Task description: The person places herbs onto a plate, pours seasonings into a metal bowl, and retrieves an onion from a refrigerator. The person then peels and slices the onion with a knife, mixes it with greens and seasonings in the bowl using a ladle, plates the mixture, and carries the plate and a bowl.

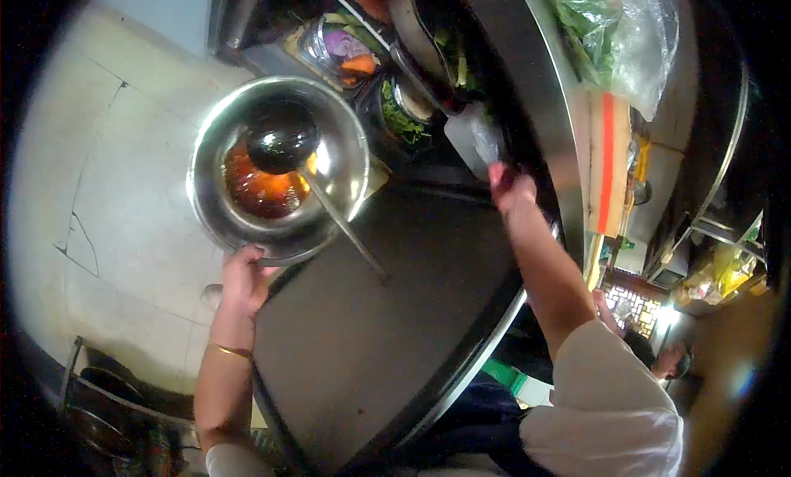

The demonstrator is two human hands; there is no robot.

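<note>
My left hand point(245, 281) grips the near rim of a wide steel bowl point(216, 222), its thumb over the edge. Reddish-brown liquid point(264, 189) covers part of the bowl's bottom. A dark-bowled ladle point(284, 139) rests in it, with its long handle point(346, 227) sticking out over the rim towards the dark counter. Off to the right, the fingers of my right hand point(512, 187) are closed at the lower edge of a whitish, translucent thing point(471, 139), which looks like a small plastic container; blur hides its exact kind.
Beyond the bowl stands a container of cut onion and carrot point(342, 49), near chopped greens point(402, 119). A dark counter point(371, 337) spreads below my hands. Bagged leafy vegetables point(610, 32) lie on the right-hand ledge. Another person point(659, 357) is in the background at right.
</note>
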